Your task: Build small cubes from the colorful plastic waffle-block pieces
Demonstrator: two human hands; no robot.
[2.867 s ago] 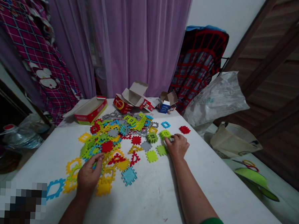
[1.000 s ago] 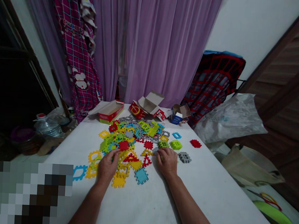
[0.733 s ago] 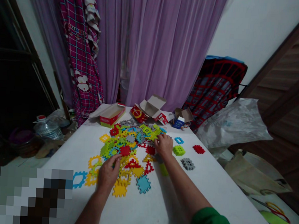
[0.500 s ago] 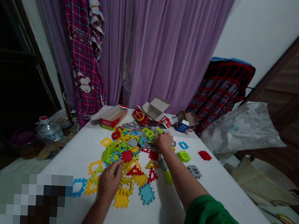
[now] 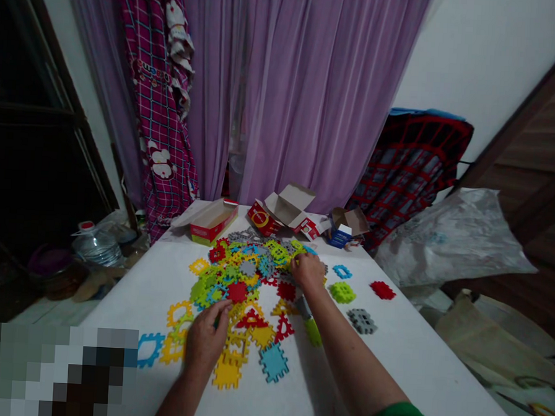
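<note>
A heap of flat interlocking plastic tiles (image 5: 241, 274) in yellow, green, red, blue and grey lies on a white table (image 5: 390, 369). My left hand (image 5: 206, 342) rests at the near edge of the heap, fingers curled over something dark that I cannot make out. My right hand (image 5: 307, 271) reaches to the far right side of the heap, fingers bent down onto the tiles there. A green cube of joined tiles (image 5: 342, 292), a grey one (image 5: 361, 321) and a red tile (image 5: 382, 290) sit apart to the right.
Opened red and white cartons (image 5: 212, 219) and a small blue box (image 5: 342, 233) stand at the table's far edge before a purple curtain. A plastic bag (image 5: 452, 239) lies off the right side. A water bottle (image 5: 94, 245) sits low on the left.
My right hand has moved from the grey and green pieces on the right into the far part of the heap. The left hand has stayed at the near edge. The view tilted upward.
</note>
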